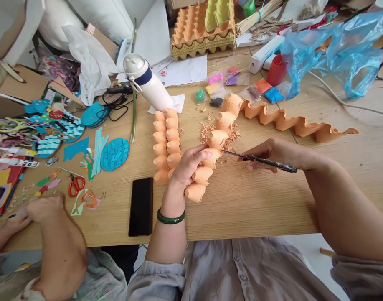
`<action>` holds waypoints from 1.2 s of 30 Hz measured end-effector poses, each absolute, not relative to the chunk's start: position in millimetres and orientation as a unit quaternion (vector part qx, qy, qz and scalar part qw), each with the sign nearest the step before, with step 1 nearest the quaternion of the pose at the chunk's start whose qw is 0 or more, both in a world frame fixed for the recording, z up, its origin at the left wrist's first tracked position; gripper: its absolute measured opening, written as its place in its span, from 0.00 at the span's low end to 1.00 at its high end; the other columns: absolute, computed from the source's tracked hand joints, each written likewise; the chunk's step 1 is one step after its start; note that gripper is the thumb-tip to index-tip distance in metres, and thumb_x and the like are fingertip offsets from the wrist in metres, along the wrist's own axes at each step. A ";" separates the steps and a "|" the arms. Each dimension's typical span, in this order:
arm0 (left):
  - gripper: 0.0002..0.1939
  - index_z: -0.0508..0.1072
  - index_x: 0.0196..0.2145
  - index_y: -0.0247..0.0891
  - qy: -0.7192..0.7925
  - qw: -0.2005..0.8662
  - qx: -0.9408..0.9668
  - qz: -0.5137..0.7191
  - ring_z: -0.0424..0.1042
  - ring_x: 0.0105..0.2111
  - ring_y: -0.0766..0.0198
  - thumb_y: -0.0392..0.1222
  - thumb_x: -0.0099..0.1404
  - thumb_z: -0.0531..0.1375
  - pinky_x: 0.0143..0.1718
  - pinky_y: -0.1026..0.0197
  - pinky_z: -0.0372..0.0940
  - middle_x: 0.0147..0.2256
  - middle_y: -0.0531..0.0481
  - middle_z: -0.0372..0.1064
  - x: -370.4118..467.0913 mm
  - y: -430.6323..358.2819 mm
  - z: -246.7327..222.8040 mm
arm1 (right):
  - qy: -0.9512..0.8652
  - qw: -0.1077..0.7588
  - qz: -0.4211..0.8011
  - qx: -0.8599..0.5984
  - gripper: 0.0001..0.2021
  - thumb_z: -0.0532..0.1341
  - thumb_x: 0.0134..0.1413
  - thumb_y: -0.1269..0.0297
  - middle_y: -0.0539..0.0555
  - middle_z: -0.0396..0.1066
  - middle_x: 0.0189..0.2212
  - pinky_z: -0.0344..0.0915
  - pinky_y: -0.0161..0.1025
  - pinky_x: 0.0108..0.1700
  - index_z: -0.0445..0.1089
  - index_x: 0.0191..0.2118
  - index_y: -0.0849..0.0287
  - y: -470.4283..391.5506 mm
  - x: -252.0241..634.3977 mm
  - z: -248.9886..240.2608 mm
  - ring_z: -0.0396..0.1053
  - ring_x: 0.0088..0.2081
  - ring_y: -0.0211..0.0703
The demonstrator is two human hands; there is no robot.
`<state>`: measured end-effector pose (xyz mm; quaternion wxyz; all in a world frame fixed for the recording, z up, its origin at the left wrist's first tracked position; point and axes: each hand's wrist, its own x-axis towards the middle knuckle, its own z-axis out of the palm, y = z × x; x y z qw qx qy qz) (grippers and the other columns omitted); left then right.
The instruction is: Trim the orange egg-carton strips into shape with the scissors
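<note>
Gray button-front shirt point(222, 271) borders the near edge of the tabletop point(257, 209). Left hand point(191, 165): partly closed, gripping the orange egg-carton strip point(217, 139) at center. Right hand point(266, 152): closed around the black-handled cutting tool point(268, 163), blade tip at the strip. Double-row carton section point(160, 137) and smartphone point(141, 207) lie left; wavy carton offcut point(282, 120), right.

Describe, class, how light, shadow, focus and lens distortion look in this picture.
Head view: soft, fairly even light, with soft-edged shadows on the table; head view: bright highlights on the blue bag and a small glint on the bracelet; head view: the held orange carton strip looks reasonably sharp; head view: wide-angle stretching towards the edges, and the bottle appears to lean.
</note>
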<state>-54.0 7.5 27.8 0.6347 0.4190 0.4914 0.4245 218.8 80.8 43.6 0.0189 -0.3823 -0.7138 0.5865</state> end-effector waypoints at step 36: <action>0.11 0.78 0.37 0.39 0.510 0.665 0.455 0.301 0.69 0.34 0.63 0.49 0.62 0.65 0.36 0.62 0.64 0.33 0.51 0.71 -56.0 6.0 36.4 | -0.751 -0.075 0.585 -0.297 0.23 0.67 0.58 0.43 0.51 0.73 0.27 0.58 0.36 0.26 0.82 0.48 0.56 85.8 228.8 53.0 0.61 0.26 0.38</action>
